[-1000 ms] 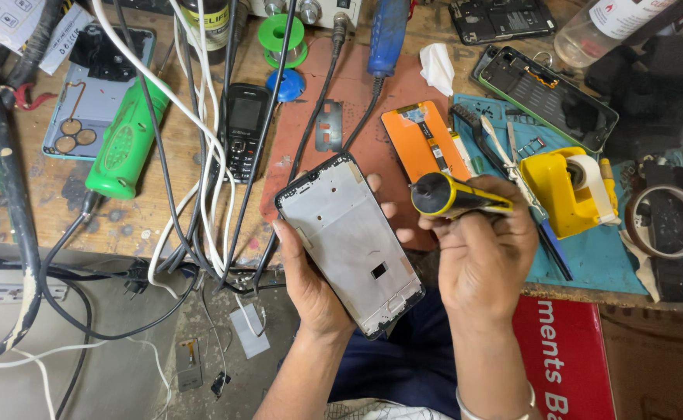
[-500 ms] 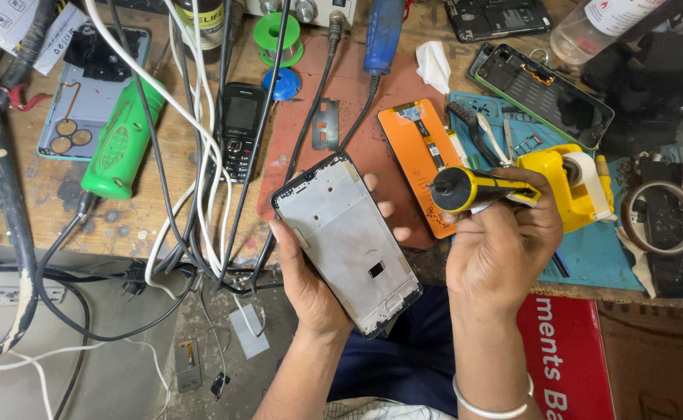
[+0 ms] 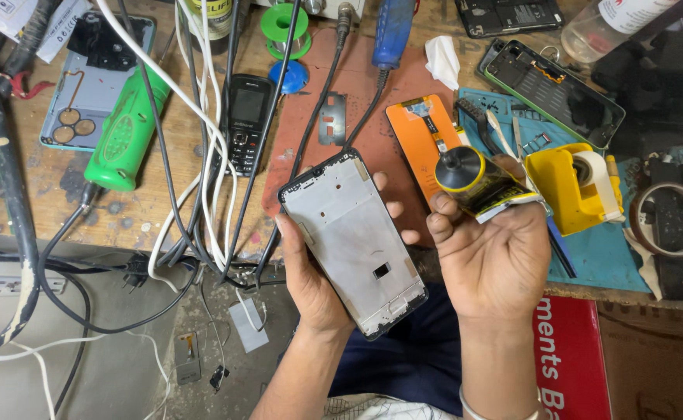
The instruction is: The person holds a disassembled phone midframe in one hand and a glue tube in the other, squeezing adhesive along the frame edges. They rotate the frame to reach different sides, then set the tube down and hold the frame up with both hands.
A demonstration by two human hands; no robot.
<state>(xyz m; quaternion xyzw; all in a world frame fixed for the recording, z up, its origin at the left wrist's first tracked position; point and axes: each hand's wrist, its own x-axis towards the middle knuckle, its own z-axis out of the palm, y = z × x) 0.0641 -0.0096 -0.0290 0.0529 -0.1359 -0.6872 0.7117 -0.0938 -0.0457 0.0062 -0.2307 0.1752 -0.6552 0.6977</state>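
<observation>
Left hand cradles the bare phone frame; just beside it, right hand grips a yellow tube, cap up.

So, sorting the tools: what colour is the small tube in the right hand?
Yellow tube with black cap, head view.

**A:** What is seen of the workplace?

**B:** A worn wooden workbench, scratched and stained dark in patches, is spread across the upper frame. A reddish-brown mat is laid at its middle, and a teal mat is set to its right.

**A:** And below the bench?

**B:** A grey concrete floor, dusty and littered with small scraps, is shown at lower left. It is crossed by black and white cables.

**A:** How is the scene lit?

**B:** Soft, even light is cast over everything; no hard shadows are thrown.
</observation>
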